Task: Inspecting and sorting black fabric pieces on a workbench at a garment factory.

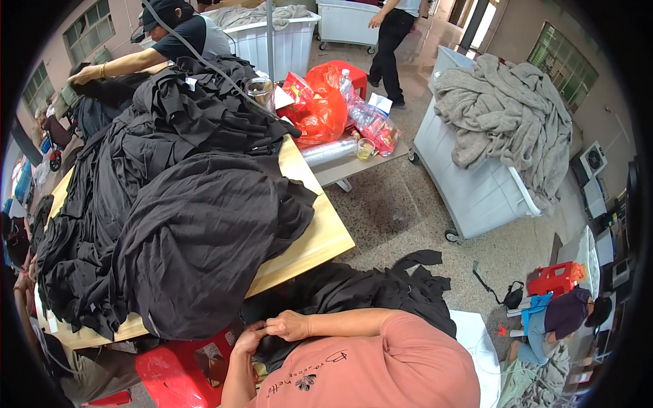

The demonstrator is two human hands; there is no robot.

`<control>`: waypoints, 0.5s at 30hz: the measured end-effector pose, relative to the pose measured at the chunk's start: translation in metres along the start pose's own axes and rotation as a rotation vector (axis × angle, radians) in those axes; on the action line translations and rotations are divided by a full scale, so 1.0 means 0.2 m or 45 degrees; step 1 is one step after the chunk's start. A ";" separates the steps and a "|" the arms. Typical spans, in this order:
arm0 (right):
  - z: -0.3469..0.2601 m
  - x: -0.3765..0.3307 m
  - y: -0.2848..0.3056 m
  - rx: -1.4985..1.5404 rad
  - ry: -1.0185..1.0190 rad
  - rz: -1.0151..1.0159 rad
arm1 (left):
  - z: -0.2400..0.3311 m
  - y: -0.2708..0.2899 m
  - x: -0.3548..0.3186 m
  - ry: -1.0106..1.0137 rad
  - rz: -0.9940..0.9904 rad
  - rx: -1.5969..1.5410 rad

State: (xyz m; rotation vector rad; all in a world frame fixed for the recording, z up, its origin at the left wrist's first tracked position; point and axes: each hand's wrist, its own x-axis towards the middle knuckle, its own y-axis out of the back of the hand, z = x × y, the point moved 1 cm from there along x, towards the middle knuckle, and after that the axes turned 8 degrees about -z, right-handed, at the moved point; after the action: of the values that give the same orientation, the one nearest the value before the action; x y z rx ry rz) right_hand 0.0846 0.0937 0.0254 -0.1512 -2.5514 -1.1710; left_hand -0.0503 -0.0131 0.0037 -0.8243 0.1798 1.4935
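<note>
Both of my hands are close together in front of my lap, at the edge of the wooden table (309, 238). My right hand (289, 326) is closed, its fingers bent in a pinch. Beside it my left hand (250, 338) is closed too, with its fingertips meeting the right ones. Black cloth (272, 350) runs down from between them, and they grip a small part of it that is mostly hidden. More black garments (367, 289) lie bunched beyond my right forearm. A large heap of black garments (197, 238) covers most of the table.
A red plastic stool (177, 370) stands at lower left. Beyond the table, a low bench (333, 173) carries red bags and cups. A white wheeled bin (452, 177) heaped with grey cloth (510, 115) stands at right. Other people work at far left and lower right; one stands at the back.
</note>
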 end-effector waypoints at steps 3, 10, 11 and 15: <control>0.00 0.01 0.01 0.055 -0.088 -0.052 | 0.02 -0.01 -0.01 -0.047 0.015 0.124; 0.00 0.02 0.02 0.280 -0.376 -0.223 | 0.03 -0.04 -0.06 -0.078 0.079 0.246; 0.02 0.00 0.02 0.371 -0.442 -0.218 | 0.02 -0.04 -0.04 -0.107 0.067 0.308; 0.06 -0.01 -0.03 0.653 -0.646 -0.284 | -0.01 -0.03 -0.04 -0.088 0.070 0.400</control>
State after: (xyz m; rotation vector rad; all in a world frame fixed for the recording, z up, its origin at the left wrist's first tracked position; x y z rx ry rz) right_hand 0.0828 0.0982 0.0127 -0.0415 -3.2974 -0.5462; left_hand -0.0440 -0.0191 0.0088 -0.5184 0.3772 1.4950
